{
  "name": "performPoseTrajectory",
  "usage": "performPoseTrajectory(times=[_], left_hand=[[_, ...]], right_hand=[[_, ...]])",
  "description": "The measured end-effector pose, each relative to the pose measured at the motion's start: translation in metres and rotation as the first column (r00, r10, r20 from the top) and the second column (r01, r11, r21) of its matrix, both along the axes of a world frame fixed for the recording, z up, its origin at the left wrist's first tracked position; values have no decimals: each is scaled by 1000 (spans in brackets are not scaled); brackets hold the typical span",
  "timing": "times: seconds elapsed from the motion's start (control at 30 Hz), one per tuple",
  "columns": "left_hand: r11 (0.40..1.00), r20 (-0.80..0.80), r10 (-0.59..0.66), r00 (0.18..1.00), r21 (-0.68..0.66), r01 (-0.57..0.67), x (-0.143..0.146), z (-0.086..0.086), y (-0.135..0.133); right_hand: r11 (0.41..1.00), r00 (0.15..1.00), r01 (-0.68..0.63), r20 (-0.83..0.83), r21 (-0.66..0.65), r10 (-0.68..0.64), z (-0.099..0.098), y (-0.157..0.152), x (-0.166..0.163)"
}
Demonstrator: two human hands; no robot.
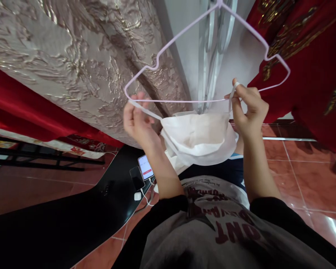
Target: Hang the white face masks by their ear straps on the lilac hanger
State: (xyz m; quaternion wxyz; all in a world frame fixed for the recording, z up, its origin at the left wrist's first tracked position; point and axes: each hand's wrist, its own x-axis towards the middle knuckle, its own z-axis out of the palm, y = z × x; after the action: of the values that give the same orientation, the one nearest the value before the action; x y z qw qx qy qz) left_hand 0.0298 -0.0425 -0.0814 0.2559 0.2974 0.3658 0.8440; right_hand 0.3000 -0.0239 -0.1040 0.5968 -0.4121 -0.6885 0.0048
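A white cloth item (196,129) with thin straps hangs below a pale lilac clothes hanger (184,101). By the hanger's left corner, my left hand (140,119) has curled, slightly blurred fingers on one white strap (148,111), which slants down to the cloth. My right hand (249,108) pinches the other strap (231,98) near the right part of the hanger's bottom bar; this strap loops over a finger. The cloth's upper edge is spread between my wrists, and its lower part sags over my lap.
Textured beige fabric (81,63) hangs at left and red fabric with gold trim (305,71) at right. Two phones (146,167) (137,178) with cables and a small white case (137,196) lie on a black surface (72,209). Red tiles (294,179) cover the floor.
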Motion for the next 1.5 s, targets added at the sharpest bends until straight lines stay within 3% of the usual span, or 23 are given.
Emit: performPoseTrajectory(times=[0.1, 0.17, 0.27, 0.37, 0.47, 0.53, 0.73, 0.87, 0.93, 1.0, 1.1, 1.2, 1.37, 1.5], left_hand=[[979, -72, 196, 978, 77, -190, -20, 9, 2], [973, -206, 223, 953, 109, -204, -31, 19, 4], [992, -457, 48, 888, 122, 9, -45, 36, 9], [974, -653, -156, 741, 21, 224, -54, 54, 15], [964, -778, -239, 582, -115, 241, -53, 72, 25], [960, -796, -257, 549, -145, 240, -48, 79, 34], [911, -618, -412, 670, -261, 319, -36, 79, 55], [951, -557, -308, 772, -181, 249, -36, 60, 54], [974, -408, -227, 884, -108, 200, -31, 44, 51], [988, -122, -146, 982, -61, 140, -19, 24, 48], [983, 139, -168, 976, -50, 176, 3, -2, 41], [982, 72, -184, 980, -19, 186, 18, -15, 35], [978, -53, -207, 977, -26, 206, 21, -16, 33], [979, -88, -205, 975, -17, 204, 21, -14, 31]], right_hand=[[999, 1000, 21, -17, -28, -21, 0, -1, 4], [999, 1000, -1, -18, -34, 0, 0, -1, 6], [999, 1000, -19, -8, -48, 19, 0, -3, 5], [999, 1000, 0, 6, -54, 0, 1, -7, 1], [999, 1000, 4, 3, -37, -4, 2, -10, -2], [1000, 1000, 5, -2, -30, -5, 1, -11, -3], [1000, 1000, -13, 15, 5, 13, 0, -10, -1], [999, 1000, 8, 13, 42, -9, 5, -14, -5], [998, 999, 43, 22, 53, -45, 8, -18, -11], [995, 996, 89, 17, 42, -90, 10, -21, -17], [992, 992, 124, 17, 14, -124, 8, -19, -22], [992, 992, 117, -57, 54, -114, 0, -7, -20], [994, 979, 81, -192, 71, -66, -18, 15, -11], [965, 944, 232, -266, 120, -194, -29, 22, 16]])
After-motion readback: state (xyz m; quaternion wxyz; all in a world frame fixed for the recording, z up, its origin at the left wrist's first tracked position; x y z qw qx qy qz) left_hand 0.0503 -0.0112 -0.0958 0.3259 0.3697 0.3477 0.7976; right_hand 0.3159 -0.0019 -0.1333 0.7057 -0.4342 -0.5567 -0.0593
